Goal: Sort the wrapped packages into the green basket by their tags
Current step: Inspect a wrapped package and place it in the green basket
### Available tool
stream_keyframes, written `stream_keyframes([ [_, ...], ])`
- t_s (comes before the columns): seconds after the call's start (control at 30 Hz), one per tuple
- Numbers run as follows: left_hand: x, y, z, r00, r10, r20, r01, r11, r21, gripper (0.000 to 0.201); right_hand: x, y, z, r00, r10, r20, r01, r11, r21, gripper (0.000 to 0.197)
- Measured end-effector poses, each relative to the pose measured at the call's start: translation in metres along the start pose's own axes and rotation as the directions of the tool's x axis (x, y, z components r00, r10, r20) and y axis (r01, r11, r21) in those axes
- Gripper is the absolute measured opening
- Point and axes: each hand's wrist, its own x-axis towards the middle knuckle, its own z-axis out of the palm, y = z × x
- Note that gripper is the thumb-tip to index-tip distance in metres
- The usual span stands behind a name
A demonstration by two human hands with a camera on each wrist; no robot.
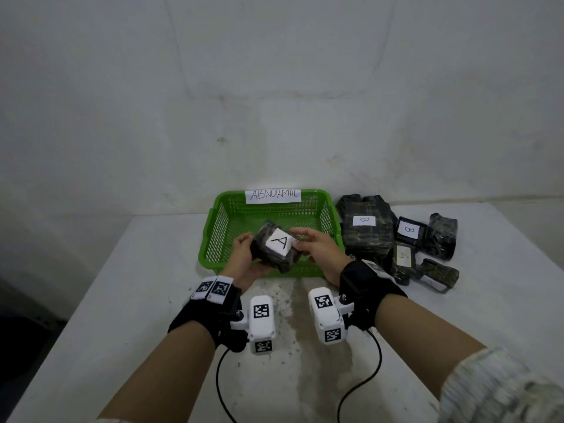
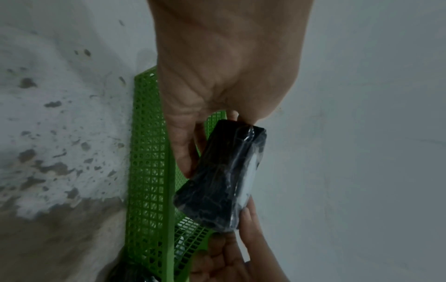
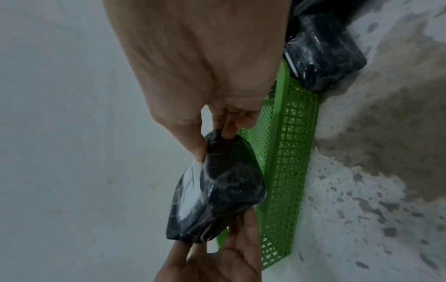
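Both hands hold one dark wrapped package (image 1: pixel 276 250) between them, lifted above the near half of the green basket (image 1: pixel 213 239). The left hand (image 1: pixel 244 257) cups its left end and underside with curled fingers, and the right hand (image 1: pixel 317 248) pinches its right end between thumb and fingertips, as the right wrist view shows plainly. The package is tilted so that its white tag (image 1: pixel 279 242), marked "A", faces up toward the head camera. In the left wrist view the same package (image 2: pixel 224 177) hangs clear over the basket's mesh, gripped at both ends. The basket stands on the white table (image 1: pixel 122 300) against the wall, and its far rim carries a paper label (image 1: pixel 273 196) reading "ABNORMAL". Just beside the basket's right wall lies a heap of other wrapped packages (image 1: pixel 396 239): a large one tagged "B" (image 1: pixel 363 220), a smaller one tagged "B" (image 1: pixel 408 229), one tagged "A" (image 1: pixel 403 256), and others whose tags cannot be read. Each wrist wears a black strap with a white camera unit and printed markers.
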Motion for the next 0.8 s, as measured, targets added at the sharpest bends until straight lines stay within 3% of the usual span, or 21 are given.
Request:
stream_keyframes([
  [0.1,0.002,0.004,-0.003,0.997,0.014,0.071,-0.012,0.999,-0.032,0.041,0.005,-0.004,0.005,1.000,0.021,0.005,-0.021,1.000,-0.003,0.040],
  [0.2,0.007,0.010,-0.007,0.990,0.005,0.143,0.009,0.995,-0.100,0.054,0.013,-0.006,0.014,0.977,0.201,0.078,-0.204,0.978,0.039,0.048],
  [0.27,0.015,0.016,-0.009,0.993,0.033,0.117,-0.023,0.996,-0.084,0.049,0.020,-0.011,0.021,0.954,0.248,0.167,-0.274,0.949,0.154,0.030],
  [0.37,0.025,0.030,-0.012,0.995,0.095,0.020,-0.097,0.992,0.084,0.038,0.036,-0.019,0.036,0.968,0.217,0.124,-0.245,0.922,0.299,0.010],
  [0.43,0.034,0.042,-0.016,0.983,0.180,-0.034,-0.156,0.922,0.355,0.031,0.053,-0.023,0.044,0.972,0.230,0.047,-0.233,0.923,0.307,0.025],
  [0.5,0.050,0.050,-0.025,0.953,0.296,-0.059,-0.196,0.756,0.625,0.032,0.071,-0.024,0.050,0.956,0.293,-0.008,-0.277,0.911,0.305,0.037],
  [0.6,0.074,0.061,-0.041,0.922,0.363,-0.138,-0.104,0.574,0.812,0.036,0.102,-0.020,0.055,0.925,0.376,-0.053,-0.345,0.890,0.297,0.029],
  [0.8,0.117,0.064,-0.071,0.878,0.348,-0.329,0.080,0.570,0.818,0.055,0.162,-0.016,0.072,0.896,0.437,-0.076,-0.417,0.889,0.191,0.049],
])
